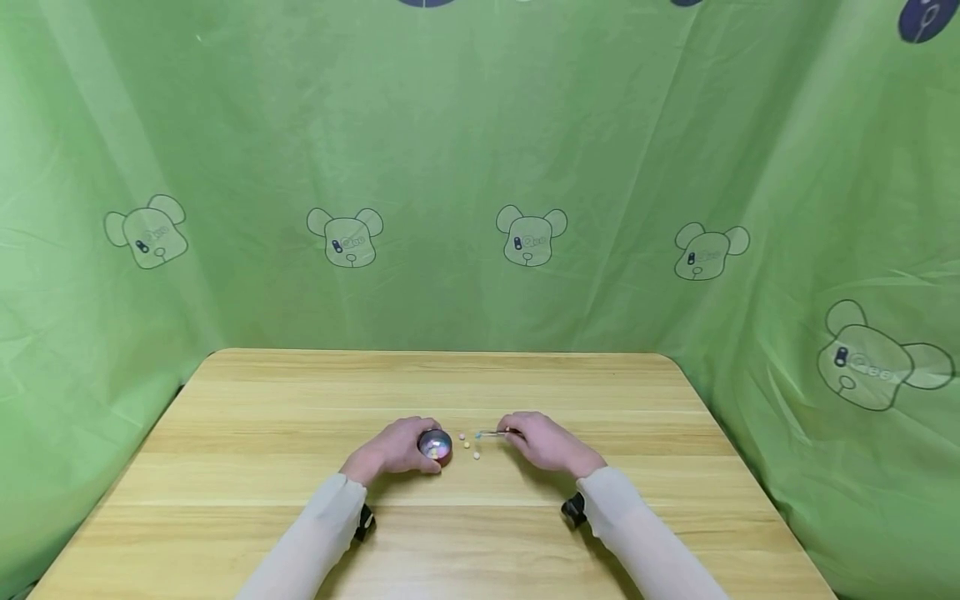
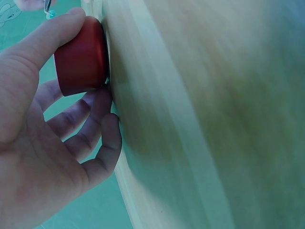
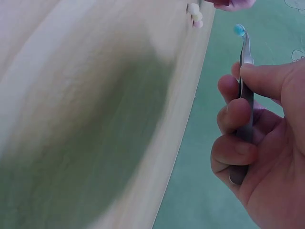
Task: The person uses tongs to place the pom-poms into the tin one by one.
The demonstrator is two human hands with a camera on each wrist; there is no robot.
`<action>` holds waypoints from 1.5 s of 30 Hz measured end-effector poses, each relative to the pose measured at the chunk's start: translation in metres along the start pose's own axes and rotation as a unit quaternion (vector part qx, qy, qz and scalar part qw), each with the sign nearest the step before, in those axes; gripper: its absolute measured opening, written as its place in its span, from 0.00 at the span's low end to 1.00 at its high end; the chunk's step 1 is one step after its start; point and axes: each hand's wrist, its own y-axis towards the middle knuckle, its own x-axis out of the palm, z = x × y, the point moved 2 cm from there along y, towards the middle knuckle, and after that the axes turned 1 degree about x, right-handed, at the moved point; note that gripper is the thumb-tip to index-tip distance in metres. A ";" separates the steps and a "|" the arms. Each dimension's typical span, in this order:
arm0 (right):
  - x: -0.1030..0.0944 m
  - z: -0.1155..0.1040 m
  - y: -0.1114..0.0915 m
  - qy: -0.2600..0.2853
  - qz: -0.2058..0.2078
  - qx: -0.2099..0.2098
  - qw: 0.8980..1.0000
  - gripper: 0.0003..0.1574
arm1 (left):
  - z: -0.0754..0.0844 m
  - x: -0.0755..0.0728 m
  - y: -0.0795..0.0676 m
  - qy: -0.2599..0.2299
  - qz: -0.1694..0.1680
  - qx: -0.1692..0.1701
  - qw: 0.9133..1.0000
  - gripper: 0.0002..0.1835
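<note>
My left hand [image 1: 405, 446] grips a small red metal cup [image 2: 82, 57], thumb on one side and fingers on the other, low over the table. Its shiny inside holds several pastel beads [image 1: 434, 451]. In my right hand [image 3: 267, 124] is a pair of metal tweezers [image 3: 246, 105], pinched between thumb and fingers. A blue bead [image 3: 239, 30] sits at the tweezers' curved tips, raised above the tabletop. Between the two hands, a pink bead [image 1: 462, 437], a yellow bead [image 1: 467, 445] and a white bead [image 1: 476, 456] lie on the wood.
The light wooden table [image 1: 480, 542] has rounded far corners. Behind it and along both sides hangs a green curtain [image 1: 442, 308] printed with bear heads. A black wrist device [image 1: 574, 510] is on the right forearm, another [image 1: 365, 522] on the left.
</note>
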 end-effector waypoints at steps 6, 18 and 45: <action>-0.001 -0.004 0.005 0.000 0.003 -0.002 1.000 0.08 | -0.001 0.000 0.000 -0.001 -0.001 -0.003 1.000 0.27; 0.000 -0.014 0.016 0.000 0.009 -0.015 1.000 0.08 | -0.001 0.000 0.001 -0.007 -0.002 -0.007 1.000 0.27; 0.005 -0.035 0.034 -0.004 -0.010 -0.041 0.999 0.09 | -0.001 -0.001 0.001 -0.007 -0.004 -0.005 1.000 0.28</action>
